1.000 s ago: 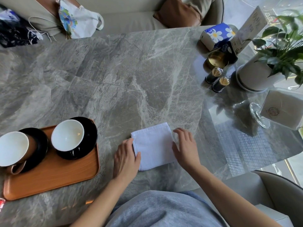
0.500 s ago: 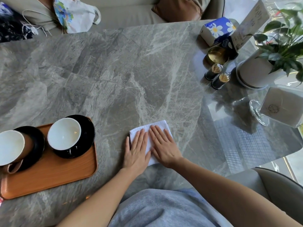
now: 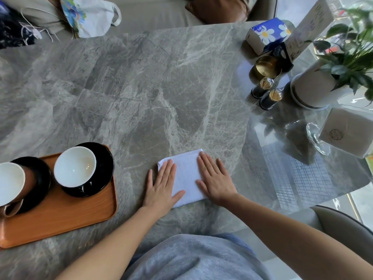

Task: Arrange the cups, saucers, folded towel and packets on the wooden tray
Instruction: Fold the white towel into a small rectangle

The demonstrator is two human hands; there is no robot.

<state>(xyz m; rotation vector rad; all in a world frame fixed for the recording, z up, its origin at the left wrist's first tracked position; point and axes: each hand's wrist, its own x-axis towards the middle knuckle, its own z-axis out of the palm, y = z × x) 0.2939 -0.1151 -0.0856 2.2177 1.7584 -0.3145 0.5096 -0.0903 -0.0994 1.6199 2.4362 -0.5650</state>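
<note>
A folded white towel (image 3: 186, 174) lies flat on the grey marble table, right of the wooden tray (image 3: 66, 217). My left hand (image 3: 161, 186) presses flat on the towel's left edge, fingers spread. My right hand (image 3: 215, 178) lies flat on its right edge. On the tray stand two black saucers. The right saucer (image 3: 101, 178) carries a white-lined cup (image 3: 74, 166). The left saucer (image 3: 38, 178) holds a brown cup (image 3: 10, 182) that leans, cut off by the frame's edge. No packets are in sight.
At the far right stand a potted plant (image 3: 323, 85), a blue tissue box (image 3: 266, 35), a gold tin (image 3: 266, 67), two toothpick jars (image 3: 266, 93) and a glass stand with napkins (image 3: 347, 132). A sofa with a floral bag (image 3: 88, 15) lies behind the table.
Both hands went from gripping the towel's sides to pressing together on its middle, then slid apart to its left and right edges. The towel looks narrower than a second ago.
</note>
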